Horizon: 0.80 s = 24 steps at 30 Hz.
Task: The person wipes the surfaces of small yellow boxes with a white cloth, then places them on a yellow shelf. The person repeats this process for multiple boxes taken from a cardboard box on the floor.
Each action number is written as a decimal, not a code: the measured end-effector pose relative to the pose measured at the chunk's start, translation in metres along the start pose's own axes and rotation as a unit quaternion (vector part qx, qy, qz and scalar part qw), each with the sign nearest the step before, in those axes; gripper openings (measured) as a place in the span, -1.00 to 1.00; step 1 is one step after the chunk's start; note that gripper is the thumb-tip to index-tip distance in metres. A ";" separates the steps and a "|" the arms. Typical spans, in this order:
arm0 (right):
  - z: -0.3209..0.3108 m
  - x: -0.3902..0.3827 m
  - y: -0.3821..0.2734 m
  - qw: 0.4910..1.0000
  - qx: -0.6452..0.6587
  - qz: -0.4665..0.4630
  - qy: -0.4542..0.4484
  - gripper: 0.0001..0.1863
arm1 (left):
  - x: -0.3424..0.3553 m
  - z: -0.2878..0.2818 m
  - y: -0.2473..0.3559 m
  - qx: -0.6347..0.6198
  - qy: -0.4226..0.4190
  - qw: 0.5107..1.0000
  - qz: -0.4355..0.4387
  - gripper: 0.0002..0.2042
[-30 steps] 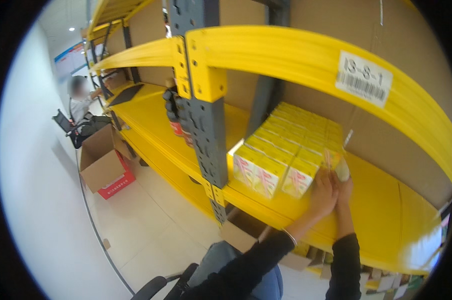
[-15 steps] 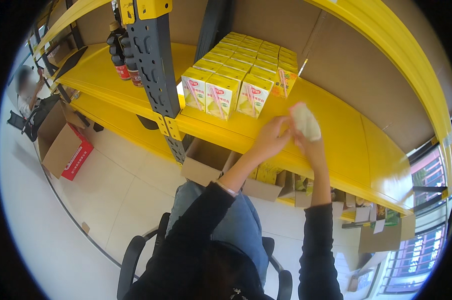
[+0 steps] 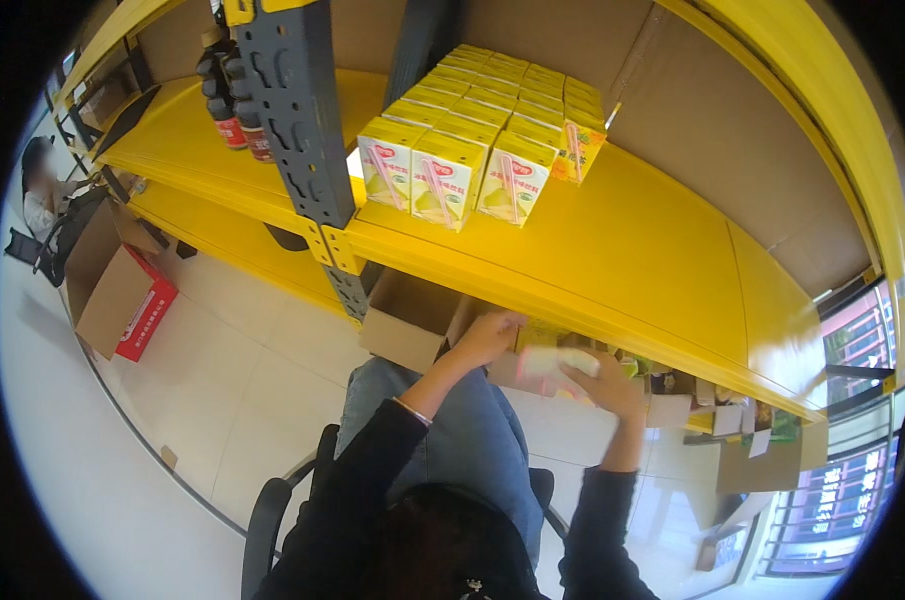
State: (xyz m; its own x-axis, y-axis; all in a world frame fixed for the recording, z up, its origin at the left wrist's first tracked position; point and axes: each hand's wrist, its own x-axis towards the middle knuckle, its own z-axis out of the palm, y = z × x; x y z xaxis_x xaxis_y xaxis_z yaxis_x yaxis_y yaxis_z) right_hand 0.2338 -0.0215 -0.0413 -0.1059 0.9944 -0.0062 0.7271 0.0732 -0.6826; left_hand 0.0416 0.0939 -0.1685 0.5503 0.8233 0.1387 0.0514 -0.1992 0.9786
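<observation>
My right hand is closed round a pale, pink-edged cloth, smeared by motion, below the front edge of the yellow shelf. To its left, my left hand is over an open cardboard box, fingers curled together near the shelf's underside. What those fingers hold, if anything, I cannot make out. Up on the shelf stand several rows of yellow-topped drink cartons with straws on their fronts. One carton with an orange front is at the right of the block.
A grey post splits the shelf; dark bottles stand left of it. Under the shelf are an open box and more boxes. A red-and-brown box lies on the floor. A person sits far left. My chair's armrest is beside me.
Both hands have come down from above the shelf to below its front edge. The cloth has moved down with my right hand, and the left hand has drawn away from it.
</observation>
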 end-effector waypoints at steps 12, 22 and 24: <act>0.132 0.044 0.046 0.946 -0.035 0.065 0.315 -0.44 | 0.045 0.044 0.012 0.115 0.043 0.991 -0.059 -0.58; 0.157 0.045 0.052 0.959 -0.096 0.060 0.259 -0.23 | 0.029 0.039 0.027 0.223 -0.068 0.972 -0.022 -0.55; 0.155 0.041 0.044 0.957 -0.072 0.056 0.275 -0.24 | 0.025 0.040 0.027 0.230 -0.054 0.972 0.010 -0.54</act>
State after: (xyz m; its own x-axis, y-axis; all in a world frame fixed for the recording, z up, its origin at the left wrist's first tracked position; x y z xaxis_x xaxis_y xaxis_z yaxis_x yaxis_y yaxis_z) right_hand 0.1559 0.0106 -0.1851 0.3228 0.8835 0.3395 0.8026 -0.0654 -0.5929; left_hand 0.0904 0.0880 -0.1450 0.6380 0.7611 0.1165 0.3931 -0.4520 0.8007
